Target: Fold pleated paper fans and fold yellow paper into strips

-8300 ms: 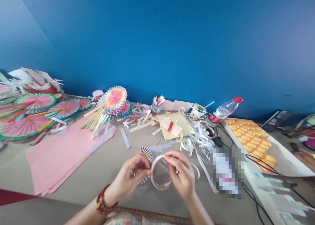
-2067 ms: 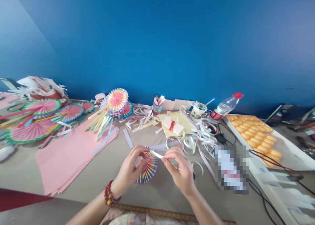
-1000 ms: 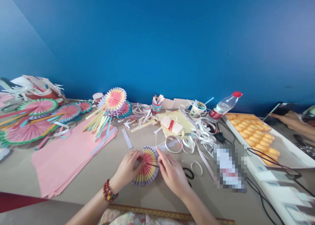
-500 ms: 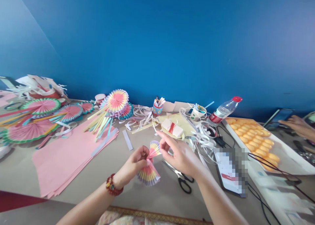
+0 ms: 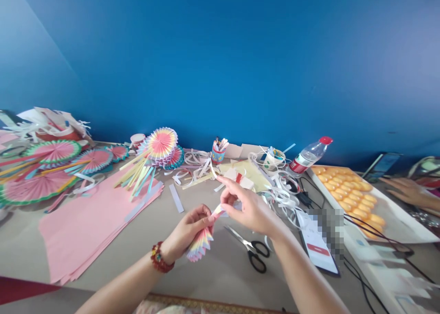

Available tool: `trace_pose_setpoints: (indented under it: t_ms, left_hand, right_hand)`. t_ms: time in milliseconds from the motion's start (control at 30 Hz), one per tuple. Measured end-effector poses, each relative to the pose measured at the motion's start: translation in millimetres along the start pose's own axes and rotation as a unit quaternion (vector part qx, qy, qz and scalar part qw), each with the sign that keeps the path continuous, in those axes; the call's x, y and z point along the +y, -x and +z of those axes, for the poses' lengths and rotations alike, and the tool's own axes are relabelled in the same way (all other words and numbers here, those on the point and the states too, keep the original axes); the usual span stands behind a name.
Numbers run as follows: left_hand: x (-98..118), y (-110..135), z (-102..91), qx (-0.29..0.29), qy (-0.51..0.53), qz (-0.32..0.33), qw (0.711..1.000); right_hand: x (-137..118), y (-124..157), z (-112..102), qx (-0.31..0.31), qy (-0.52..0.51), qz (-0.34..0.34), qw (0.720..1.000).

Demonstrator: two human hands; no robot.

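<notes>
Between my hands is a pleated paper fan [image 5: 200,246] in pink, yellow and lilac. My left hand [image 5: 192,224] pinches it at the middle, and its lower half spreads out below the fingers. My right hand [image 5: 245,208] pinches the upper half, which is folded narrow, with the index finger stretched out past it. Black-handled scissors [image 5: 252,250] lie on the table just below my right hand, blades apart. A lilac paper strip [image 5: 176,198] rests to the left, beyond my left hand.
Pink paper sheets [image 5: 85,231] and finished paper rosettes [image 5: 161,143] lie left. White strips [image 5: 283,190], a pen cup [image 5: 218,152] and a plastic bottle [image 5: 311,156] stand behind. A phone [image 5: 318,247], a tray of orange pieces [image 5: 405,222] and another person's hand [image 5: 409,190] are right.
The fan's upper half has gone from spread to pressed narrow between my right fingers. My right hand has closed in on it and uncovered more of the scissors. The other person's hand shifted.
</notes>
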State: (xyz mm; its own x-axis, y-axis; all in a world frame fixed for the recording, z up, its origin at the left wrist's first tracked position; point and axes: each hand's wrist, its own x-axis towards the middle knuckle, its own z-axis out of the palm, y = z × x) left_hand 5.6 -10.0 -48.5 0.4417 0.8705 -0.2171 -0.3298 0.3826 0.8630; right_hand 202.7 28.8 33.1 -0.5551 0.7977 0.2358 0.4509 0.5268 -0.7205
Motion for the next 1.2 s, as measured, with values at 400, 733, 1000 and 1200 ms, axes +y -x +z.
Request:
trace_pose_setpoints:
  t_ms: [400, 733, 1000, 1200]
  left_hand:
    - [-3.2, 1.7, -1.5, 0.009, -0.051, 0.055, 0.997]
    - [-11.8, 8.5, -4.0, 0.002, -0.147, 0.172, 0.974]
    - [-3.6, 11.9, -6.6, -0.028, -0.3, 0.173, 0.938]
    - [-2.9, 11.0, -10.7, -0.055, -0.255, 0.16, 0.952]
  right_hand:
    - [-0.3, 26.2, 25.5, 0.118, 0.174, -0.168, 0.963]
    - [17.6, 20.4, 36.4, 0.154, 0.21, -0.158, 0.953]
    - [21.3, 20.7, 38.3, 0.152, 0.181, -0.144, 0.961]
    - [13.9, 25.3, 24.8, 0.186, 0.034, -0.105, 0.976]
